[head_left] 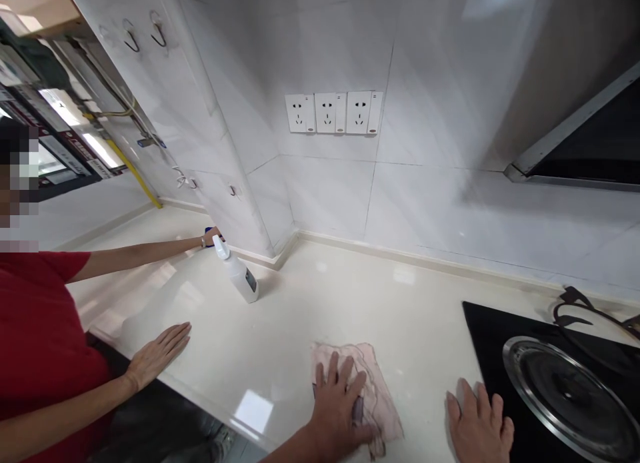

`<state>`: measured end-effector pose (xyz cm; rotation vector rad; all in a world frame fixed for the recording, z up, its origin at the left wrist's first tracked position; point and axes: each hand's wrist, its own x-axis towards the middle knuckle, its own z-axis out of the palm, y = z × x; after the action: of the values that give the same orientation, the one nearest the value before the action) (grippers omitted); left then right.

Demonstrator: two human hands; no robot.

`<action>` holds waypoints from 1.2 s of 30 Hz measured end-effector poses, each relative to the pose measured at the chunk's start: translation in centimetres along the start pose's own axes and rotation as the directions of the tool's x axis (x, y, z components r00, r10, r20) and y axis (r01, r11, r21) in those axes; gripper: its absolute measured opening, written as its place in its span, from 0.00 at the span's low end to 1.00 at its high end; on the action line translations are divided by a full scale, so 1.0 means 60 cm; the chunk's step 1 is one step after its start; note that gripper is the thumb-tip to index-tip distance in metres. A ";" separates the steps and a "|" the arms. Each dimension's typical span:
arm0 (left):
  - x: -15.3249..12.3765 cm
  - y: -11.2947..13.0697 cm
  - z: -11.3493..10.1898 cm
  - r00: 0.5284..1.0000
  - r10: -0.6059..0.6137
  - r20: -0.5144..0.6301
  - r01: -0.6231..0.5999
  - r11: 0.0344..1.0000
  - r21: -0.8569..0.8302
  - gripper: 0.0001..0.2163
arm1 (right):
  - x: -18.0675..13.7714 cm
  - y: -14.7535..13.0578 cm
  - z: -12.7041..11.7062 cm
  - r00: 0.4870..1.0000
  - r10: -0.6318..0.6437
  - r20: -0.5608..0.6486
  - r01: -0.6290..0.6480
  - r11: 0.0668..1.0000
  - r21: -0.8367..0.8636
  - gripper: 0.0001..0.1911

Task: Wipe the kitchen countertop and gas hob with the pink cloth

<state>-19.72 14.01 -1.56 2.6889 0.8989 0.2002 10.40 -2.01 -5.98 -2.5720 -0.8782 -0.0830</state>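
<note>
My left hand [339, 404] presses a pink cloth [377, 383] onto the pale countertop, fingers bent and spread over it. A dark purplish bit, perhaps a fold of the cloth, shows between thumb and forefinger; what lies under the palm is hidden. Palm down, my right hand [479, 424] rests with fingers apart at the left edge of the black hob [484, 326], holding nothing. A white spray bottle [240, 274] stands on the counter, farther left. Both hands are cut off by the bottom of the view.
On the left, a person in a red top [45, 330] lays one hand [159, 353] flat on the counter and holds something blue [209, 235] by the wall corner. A round metal burner plate [565, 390] and black pan support [575, 300] are at right. Sockets [327, 113] line the wall.
</note>
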 end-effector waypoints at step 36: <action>0.053 -0.236 -0.108 0.913 -0.317 -0.255 0.366 0.914 0.175 0.36 | 0.000 -0.039 -0.015 0.995 0.098 -0.024 -0.100 0.988 -0.118 0.45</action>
<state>-26.65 28.21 0.15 2.6784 1.5290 0.3450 9.07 -0.66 -4.29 -2.7168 -0.7586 -0.1335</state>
